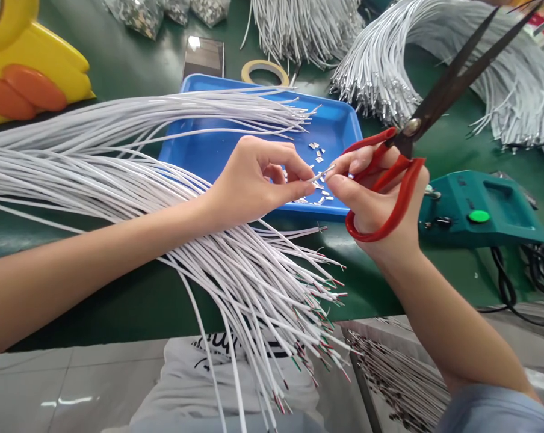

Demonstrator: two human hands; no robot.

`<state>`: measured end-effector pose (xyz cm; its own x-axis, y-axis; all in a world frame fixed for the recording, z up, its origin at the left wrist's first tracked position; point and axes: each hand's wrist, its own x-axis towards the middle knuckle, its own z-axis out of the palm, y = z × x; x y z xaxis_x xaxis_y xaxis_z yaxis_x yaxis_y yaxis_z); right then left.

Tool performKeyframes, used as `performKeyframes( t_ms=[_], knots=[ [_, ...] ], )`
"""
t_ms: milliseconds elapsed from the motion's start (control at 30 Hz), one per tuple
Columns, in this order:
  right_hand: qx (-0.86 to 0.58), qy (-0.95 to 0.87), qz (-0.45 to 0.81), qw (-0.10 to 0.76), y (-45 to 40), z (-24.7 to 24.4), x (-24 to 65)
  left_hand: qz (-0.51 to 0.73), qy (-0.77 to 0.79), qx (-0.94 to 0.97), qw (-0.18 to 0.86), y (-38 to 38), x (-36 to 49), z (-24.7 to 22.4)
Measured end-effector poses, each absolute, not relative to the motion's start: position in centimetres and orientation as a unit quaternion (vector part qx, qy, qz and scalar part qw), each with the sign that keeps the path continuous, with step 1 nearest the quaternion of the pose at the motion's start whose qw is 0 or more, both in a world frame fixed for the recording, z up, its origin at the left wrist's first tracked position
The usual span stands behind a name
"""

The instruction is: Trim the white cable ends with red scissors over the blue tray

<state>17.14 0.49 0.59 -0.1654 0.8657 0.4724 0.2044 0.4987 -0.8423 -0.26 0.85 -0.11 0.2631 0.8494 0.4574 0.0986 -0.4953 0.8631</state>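
My left hand [249,180] pinches a white cable [319,175] near its end, over the front of a blue tray [353,120]. Red-handled scissors [452,81] hang on my right hand [384,204], their dark blades slightly parted and pointing up and away to the right. The right thumb and forefinger meet at the tip of that same cable. Small silvery scraps [319,155] lie scattered in the tray. Beneath my left forearm a bundle of white cables [254,270] runs to the table's front edge, its ends showing red and green wires. Another cable bundle [209,108] rests across the tray.
A teal device [470,210] with a green button stands at the right, with black cords beside it. Behind the tray are a tape roll [265,72], a phone-like slab [203,57] and large cable bundles [380,60]. A yellow-and-orange plastic object [32,66] sits at far left.
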Motion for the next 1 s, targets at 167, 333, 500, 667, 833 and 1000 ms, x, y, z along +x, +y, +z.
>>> performKeyframes(
  t_ms=[167,333,500,667,833,1000],
  knots=[
    [-0.398,-0.702,0.32,0.496,0.6,0.5,17.3,0.504,0.343,0.695,0.382,0.8,-0.2,-0.1],
    [-0.399,-0.713,0.281,0.504,0.8,0.8,17.4,0.533,0.339,0.647,0.426,1.0,-0.3,0.1],
    [-0.436,-0.755,0.147,0.467,1.6,0.4,18.0,0.572,0.341,0.586,0.462,1.4,-0.3,0.1],
    [-0.441,-0.776,0.101,0.44,2.2,0.0,18.5,0.564,0.345,0.571,0.487,1.5,-0.5,0.1],
    [-0.403,-0.752,0.198,0.482,1.6,0.4,17.8,0.542,0.335,0.614,0.466,1.4,-0.5,0.4],
    [-0.378,-0.716,0.238,0.536,0.9,0.9,17.3,0.515,0.336,0.659,0.433,1.1,-0.4,0.4]
  ],
)
